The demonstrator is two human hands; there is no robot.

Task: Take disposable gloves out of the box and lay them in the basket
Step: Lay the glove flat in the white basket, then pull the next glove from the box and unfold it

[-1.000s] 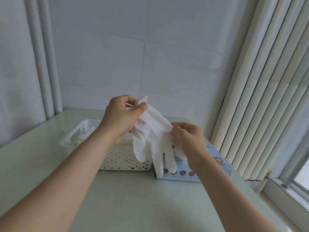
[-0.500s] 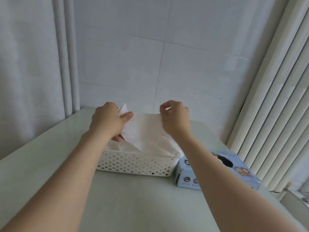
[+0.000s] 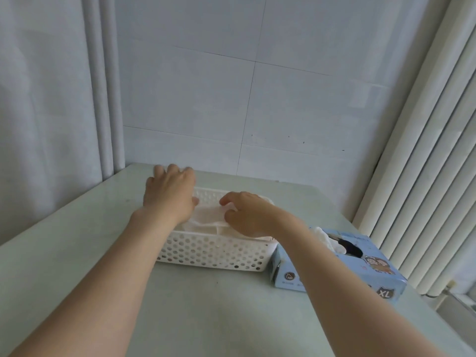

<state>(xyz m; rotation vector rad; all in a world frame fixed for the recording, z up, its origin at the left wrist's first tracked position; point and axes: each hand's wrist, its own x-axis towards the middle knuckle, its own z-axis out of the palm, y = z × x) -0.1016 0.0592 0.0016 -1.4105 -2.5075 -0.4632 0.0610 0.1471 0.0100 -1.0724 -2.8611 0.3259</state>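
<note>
both hands are over the white perforated basket [image 3: 211, 249] on the pale counter [image 3: 206, 305]. the left hand [image 3: 168, 194] is spread flat, palm down, fingers loose above the basket's left end, gripping nothing. the right hand [image 3: 244, 215] is curled, its fingertips resting on the white glove [image 3: 208, 219] that lies inside the basket on top of others; whether it pinches the glove i cannot tell. just right of the basket stands the blue glove box [image 3: 360, 264], touching its corner, with another glove [image 3: 327, 239] poking from the opening.
</note>
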